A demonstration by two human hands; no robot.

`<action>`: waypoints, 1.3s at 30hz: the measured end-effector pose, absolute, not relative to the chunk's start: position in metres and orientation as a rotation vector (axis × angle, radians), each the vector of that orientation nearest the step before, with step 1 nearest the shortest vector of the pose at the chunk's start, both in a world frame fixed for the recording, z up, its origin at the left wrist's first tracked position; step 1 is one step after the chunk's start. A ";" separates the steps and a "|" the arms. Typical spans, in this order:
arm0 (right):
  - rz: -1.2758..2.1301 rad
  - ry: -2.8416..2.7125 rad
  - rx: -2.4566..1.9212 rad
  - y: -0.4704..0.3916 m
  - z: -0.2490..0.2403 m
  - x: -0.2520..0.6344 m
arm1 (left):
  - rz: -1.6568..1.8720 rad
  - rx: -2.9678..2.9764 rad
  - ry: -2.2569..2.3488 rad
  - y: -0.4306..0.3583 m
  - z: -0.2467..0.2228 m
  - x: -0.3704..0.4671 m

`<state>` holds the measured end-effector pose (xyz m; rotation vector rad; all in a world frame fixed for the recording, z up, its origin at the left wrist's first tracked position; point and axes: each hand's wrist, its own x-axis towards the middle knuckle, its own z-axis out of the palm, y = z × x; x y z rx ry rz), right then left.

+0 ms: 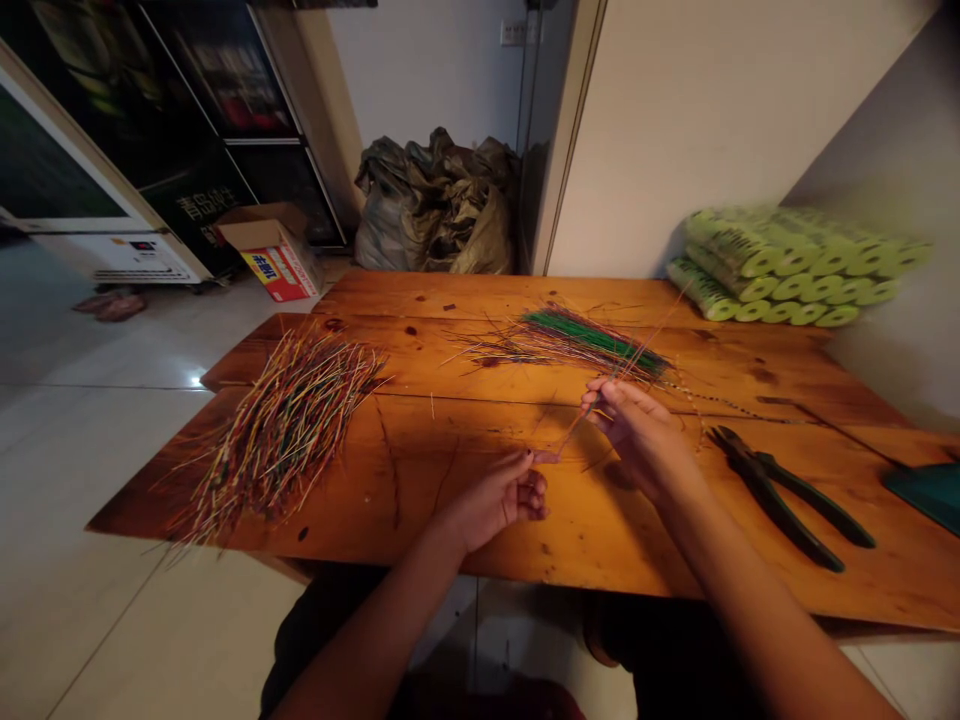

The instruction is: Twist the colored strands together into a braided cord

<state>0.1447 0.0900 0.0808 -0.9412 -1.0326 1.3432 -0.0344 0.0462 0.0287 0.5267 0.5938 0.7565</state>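
Observation:
Thin reddish wires [576,428] run between my two hands above the wooden table. My left hand [504,492] is closed at their lower end, thumb and forefinger together. My right hand [637,430] pinches the wires higher up, and their loose ends stick out past its fingers to the upper right. A large pile of multicoloured wires [289,425] lies on the left of the table. Behind my right hand is another bundle, with green wires [585,332] on top. Pliers [784,495] with dark handles lie to the right, jaws slightly apart.
The wooden table [480,545] has a few stray wires on it. Green-wrapped rolls [787,265] are stacked at the back right. A teal object [926,492] lies at the right edge. Beyond the table are dark bags [442,210] and a cardboard box [276,255].

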 end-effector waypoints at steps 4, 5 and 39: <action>1.362 -1.020 -0.953 0.090 0.082 0.147 | 0.783 0.807 0.744 0.042 0.036 -0.033; 1.366 -1.021 -0.952 0.090 0.082 0.147 | 0.785 0.860 0.776 0.041 0.037 -0.032; 1.550 -0.743 -0.802 0.092 0.071 0.140 | 0.893 1.381 1.020 0.031 0.039 -0.025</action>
